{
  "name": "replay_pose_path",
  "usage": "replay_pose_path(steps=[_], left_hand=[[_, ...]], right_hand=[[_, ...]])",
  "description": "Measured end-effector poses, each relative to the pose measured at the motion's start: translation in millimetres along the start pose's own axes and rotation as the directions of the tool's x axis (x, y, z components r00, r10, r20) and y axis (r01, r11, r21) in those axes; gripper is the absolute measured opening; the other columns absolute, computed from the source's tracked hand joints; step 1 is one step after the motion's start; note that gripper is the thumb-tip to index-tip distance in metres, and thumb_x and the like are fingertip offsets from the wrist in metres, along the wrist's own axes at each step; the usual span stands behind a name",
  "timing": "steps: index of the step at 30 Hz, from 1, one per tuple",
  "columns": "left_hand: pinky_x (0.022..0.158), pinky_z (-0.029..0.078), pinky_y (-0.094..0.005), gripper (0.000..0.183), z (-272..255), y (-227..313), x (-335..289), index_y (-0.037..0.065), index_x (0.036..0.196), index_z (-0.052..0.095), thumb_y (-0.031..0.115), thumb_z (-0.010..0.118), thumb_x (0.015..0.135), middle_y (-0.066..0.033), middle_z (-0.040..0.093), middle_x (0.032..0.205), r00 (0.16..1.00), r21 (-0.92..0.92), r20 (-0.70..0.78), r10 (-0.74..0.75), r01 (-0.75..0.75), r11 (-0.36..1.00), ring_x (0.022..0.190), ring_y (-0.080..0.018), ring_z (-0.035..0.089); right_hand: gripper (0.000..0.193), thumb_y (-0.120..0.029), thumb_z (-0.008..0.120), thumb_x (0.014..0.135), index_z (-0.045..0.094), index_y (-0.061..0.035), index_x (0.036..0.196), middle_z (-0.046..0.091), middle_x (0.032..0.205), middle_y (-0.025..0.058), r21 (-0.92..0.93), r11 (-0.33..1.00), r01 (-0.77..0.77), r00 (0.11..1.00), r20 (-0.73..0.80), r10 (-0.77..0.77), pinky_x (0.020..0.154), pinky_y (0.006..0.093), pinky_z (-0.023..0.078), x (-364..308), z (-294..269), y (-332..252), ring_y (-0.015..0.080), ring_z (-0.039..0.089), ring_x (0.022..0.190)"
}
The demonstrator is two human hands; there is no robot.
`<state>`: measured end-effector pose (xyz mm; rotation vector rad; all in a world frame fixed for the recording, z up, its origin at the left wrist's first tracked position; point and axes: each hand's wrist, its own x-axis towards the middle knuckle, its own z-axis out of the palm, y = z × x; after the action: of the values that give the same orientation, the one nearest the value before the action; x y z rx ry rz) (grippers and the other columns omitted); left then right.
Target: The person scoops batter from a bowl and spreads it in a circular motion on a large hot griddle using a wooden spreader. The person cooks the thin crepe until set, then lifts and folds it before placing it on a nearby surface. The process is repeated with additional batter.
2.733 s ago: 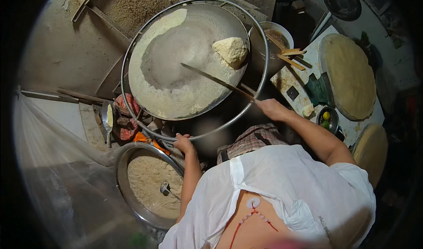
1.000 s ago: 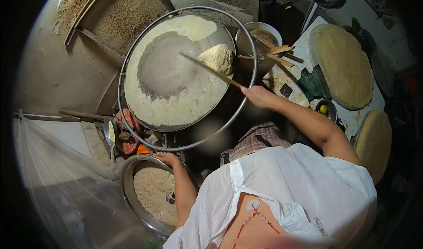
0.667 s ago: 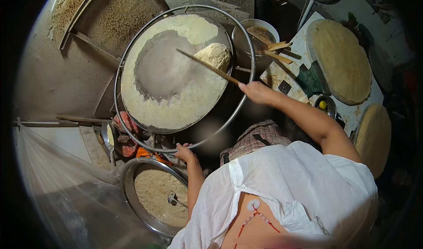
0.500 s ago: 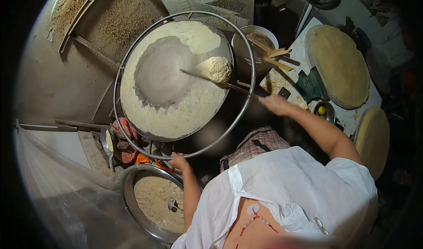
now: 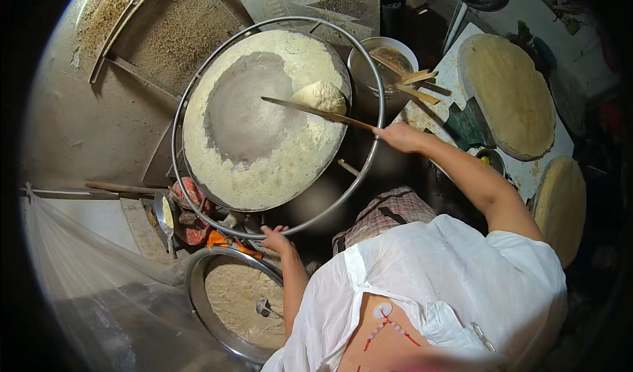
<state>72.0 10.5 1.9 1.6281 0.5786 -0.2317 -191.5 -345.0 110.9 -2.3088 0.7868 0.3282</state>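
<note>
My right hand (image 5: 399, 137) is closed round the handle of a long flat wooden spreader (image 5: 310, 110). The blade reaches over a round griddle (image 5: 254, 105), against the near side of a lump of pale batter (image 5: 320, 96). A band of pale yellow batter (image 5: 277, 171) coats the griddle around a bare grey patch left of its middle. A metal ring (image 5: 330, 212) runs round the griddle, and my left hand (image 5: 275, 239) grips its near side. Below that hand stands a metal basin (image 5: 193, 293) of thick batter with a ladle (image 5: 264, 307) in it.
A bucket (image 5: 377, 42) with wooden sticks (image 5: 417, 85) stands beyond the ring at right. Farther right, a large round flatbread (image 5: 508, 98) lies on a white table (image 5: 467, 36), with another flatbread (image 5: 560, 210) by its near edge. Plastic sheeting (image 5: 99, 273) hangs at lower left.
The metal ring has turned clockwise, its spokes shifting round. My right hand has moved slightly left and up with the spreader, whose broad face now shows more. My left hand stays at the ring.
</note>
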Motion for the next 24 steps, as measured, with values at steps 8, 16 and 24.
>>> replay_pose_path(steps=[8, 16, 24], left_hand=[[0.035, 0.038, -0.0301, 0.019, -23.1, 11.6, 90.5, -0.007, 0.085, 0.047, 0.01, 0.054, 0.09, -0.0075, 0.047, 0.059, 0.994, -0.02, -0.044, 0.1, -0.101, 0.995, 0.041, -0.0168, 0.041], [0.041, 0.043, -0.0309, 0.035, -9.6, 21.4, 74.1, -0.001, 0.084, 0.048, 0.031, 0.054, 0.095, -0.0078, 0.048, 0.067, 0.993, -0.099, -0.107, -0.045, 0.035, 0.995, 0.047, -0.0174, 0.043], [0.042, 0.043, -0.0339, 0.04, -6.0, 25.3, 61.5, -0.007, 0.089, 0.052, 0.033, 0.054, 0.094, -0.0115, 0.052, 0.068, 0.988, 0.061, -0.139, 0.069, -0.061, 0.996, 0.044, -0.0213, 0.046]], right_hand=[[0.036, -0.026, 0.029, 0.099, 0.048, -0.0008, 0.114, 0.057, 0.077, 0.0272, -0.168, 0.936, 0.308, 0.951, 0.03, -0.308, 0.07, 0.0493, 0.047, -5.7, 21.1, 67.1, 0.0445, 0.058, 0.078], [0.034, -0.029, 0.034, 0.099, 0.05, 0.0016, 0.093, 0.053, 0.062, 0.0202, -0.008, 0.914, 0.406, 0.874, -0.287, -0.391, 0.05, 0.0446, 0.044, 49.4, -12.6, -36.1, 0.0376, 0.056, 0.056], [0.036, -0.032, 0.046, 0.095, 0.049, 0.004, 0.092, 0.06, 0.07, 0.0278, 0.205, 0.977, -0.06, 0.918, -0.372, 0.135, 0.061, 0.0509, 0.049, -21.3, 96.7, -21.4, 0.0439, 0.062, 0.068]])
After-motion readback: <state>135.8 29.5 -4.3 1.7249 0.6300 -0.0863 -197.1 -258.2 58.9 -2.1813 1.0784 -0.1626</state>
